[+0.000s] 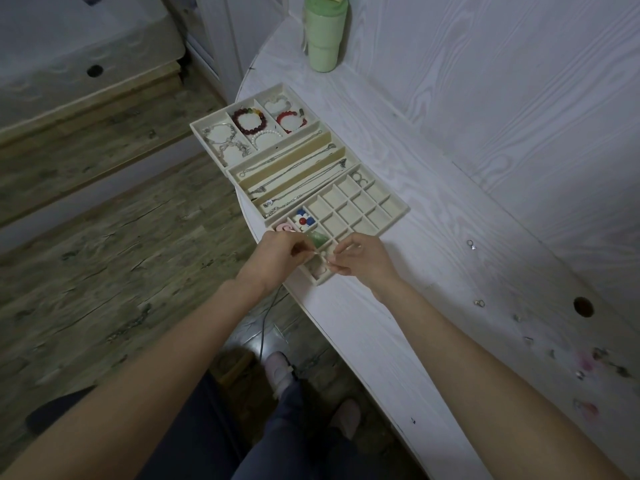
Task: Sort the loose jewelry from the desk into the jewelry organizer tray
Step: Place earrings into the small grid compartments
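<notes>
Both hands, left (280, 252) and right (360, 259), pinch one small silver piece (320, 253) over the near corner of the tray (398, 211) on the desk (433, 271). Three bracelet sections hold five bracelets. One green cup (325, 32) stands behind.

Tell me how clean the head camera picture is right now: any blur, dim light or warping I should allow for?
Head view: dim, flat light without glare; wide-angle bending curves the white wood-grain desk edge; the cream compartment organizer tray is fairly sharp; loose jewelry at the right edge is smeared; the thin piece pinched between left hand and right hand is too small to identify.
</notes>
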Demonstrator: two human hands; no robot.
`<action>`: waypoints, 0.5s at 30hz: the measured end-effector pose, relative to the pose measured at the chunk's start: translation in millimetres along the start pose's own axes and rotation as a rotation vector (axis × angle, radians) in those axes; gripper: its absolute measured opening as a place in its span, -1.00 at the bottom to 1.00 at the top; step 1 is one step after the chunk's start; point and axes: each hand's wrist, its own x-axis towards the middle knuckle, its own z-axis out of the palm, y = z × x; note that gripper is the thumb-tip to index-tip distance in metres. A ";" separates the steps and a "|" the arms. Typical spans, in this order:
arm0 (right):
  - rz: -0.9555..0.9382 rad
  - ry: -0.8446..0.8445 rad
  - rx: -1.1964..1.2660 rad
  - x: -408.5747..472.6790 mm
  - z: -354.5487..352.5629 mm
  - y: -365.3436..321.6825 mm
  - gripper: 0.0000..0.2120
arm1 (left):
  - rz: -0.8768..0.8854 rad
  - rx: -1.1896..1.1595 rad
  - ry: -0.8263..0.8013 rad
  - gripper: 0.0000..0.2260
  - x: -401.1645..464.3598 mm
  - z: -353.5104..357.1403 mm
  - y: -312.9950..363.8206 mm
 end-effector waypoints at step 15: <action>-0.248 0.124 -0.647 11.8 25.0 12.7 -0.96 | -0.142 0.297 -0.055 -0.81 3.0 15.7 17.9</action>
